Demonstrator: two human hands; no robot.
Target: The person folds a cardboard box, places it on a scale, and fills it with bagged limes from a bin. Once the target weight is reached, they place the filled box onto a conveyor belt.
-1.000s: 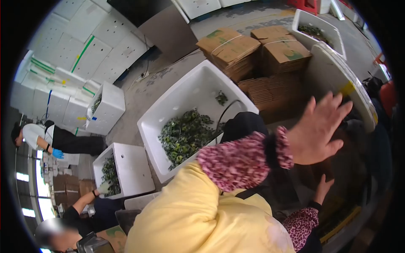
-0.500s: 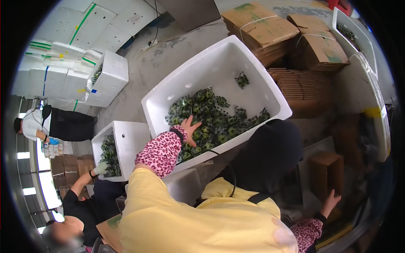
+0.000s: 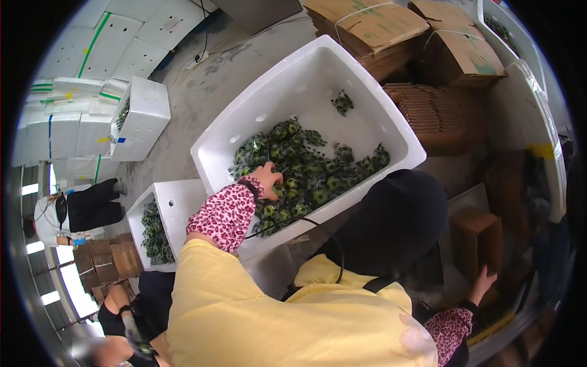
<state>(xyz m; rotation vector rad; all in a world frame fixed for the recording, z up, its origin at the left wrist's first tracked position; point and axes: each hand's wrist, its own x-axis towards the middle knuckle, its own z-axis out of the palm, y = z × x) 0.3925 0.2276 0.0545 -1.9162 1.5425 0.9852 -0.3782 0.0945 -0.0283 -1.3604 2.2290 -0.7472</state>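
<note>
My left hand (image 3: pixel 267 179) is down in a large white foam box (image 3: pixel 226 131), its fingers curled onto one of the wrapped green produce packets (image 3: pixel 299 162). The packets are small, dark green and clear-wrapped; exactly which one it grips is partly hidden. A leopard-print sleeve (image 3: pixel 221 215) covers that forearm. Off to the right, my right hand (image 3: pixel 483 284) holds the lower edge of a small open brown cardboard box (image 3: pixel 474 241), thumb and fingers against its wall.
A single packet (image 3: pixel 342 103) lies apart inside the foam box. Flattened cartons (image 3: pixel 367 27) are stacked behind it. A smaller foam box (image 3: pixel 183 214) of packets stands left, beside a co-worker with a gloved hand (image 3: pixel 136 336). Another person (image 3: pixel 92 205) stands farther back.
My left hand's spread fingers have curled in on the packets. The nearby co-worker's gloved hand has left the smaller foam box and come back toward their body. My right hand stays on the cardboard box.
</note>
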